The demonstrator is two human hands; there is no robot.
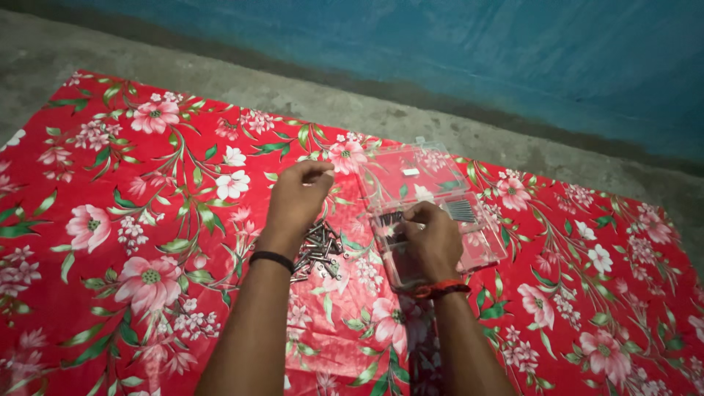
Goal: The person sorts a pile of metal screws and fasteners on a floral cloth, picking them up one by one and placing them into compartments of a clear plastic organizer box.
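Spread over a grey concrete floor (513,147) below a blue wall (513,51): a red floral cloth (110,242). On the cloth right of centre, a clear plastic compartment box (433,183), lid up. Over its near half, right hand (429,246), fingers curled narrow, contents not discernible. Just left, left hand (297,198), fingertips pinched together, grasp unclear. Beneath that wrist, heaped metal screws (319,253).

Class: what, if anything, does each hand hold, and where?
Right hand rests on the clear plastic compartment box, fingertips inside. Left hand is pinched closed; contents cannot be told.
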